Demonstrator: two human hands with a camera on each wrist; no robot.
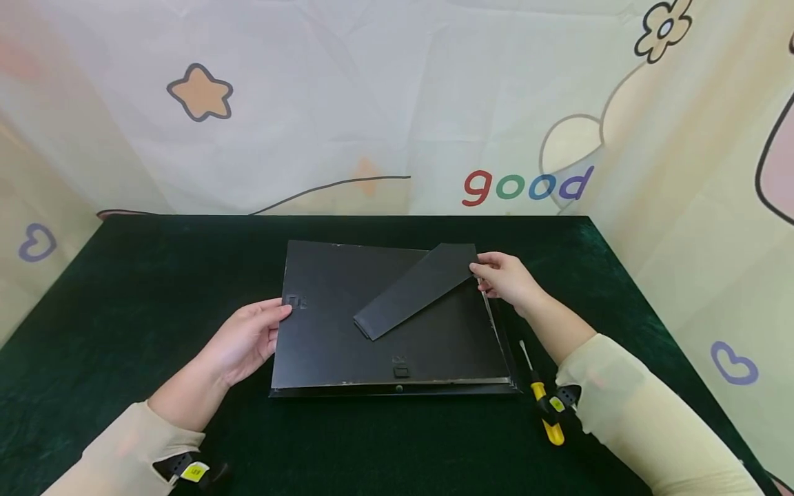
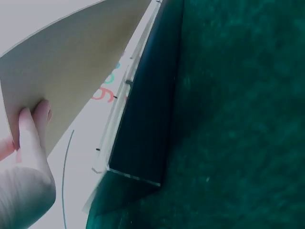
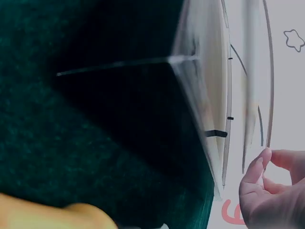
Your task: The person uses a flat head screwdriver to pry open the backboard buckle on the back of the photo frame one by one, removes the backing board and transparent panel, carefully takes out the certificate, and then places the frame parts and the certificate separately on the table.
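Observation:
A black picture frame [image 1: 446,390] lies face down, and its black backing board [image 1: 329,282] is raised out of it. My left hand [image 1: 248,341] holds the board's left edge, thumb on top beside a small metal hanger [image 1: 294,301]; in the left wrist view its fingers lie against the board's brown underside [image 2: 71,71]. A black easel leg [image 1: 422,289] slants across the board's back. My right hand [image 1: 505,279] pinches the leg's wide upper end near the board's right edge. In the right wrist view, small dark tabs [image 3: 217,133] stick out along the frame's inner edge.
A yellow-and-black screwdriver [image 1: 538,393] lies right of the frame, close to my right sleeve [image 1: 633,406]. Dark green cloth [image 1: 155,275] covers the table. A printed curtain [image 1: 347,89] hangs behind and along both sides.

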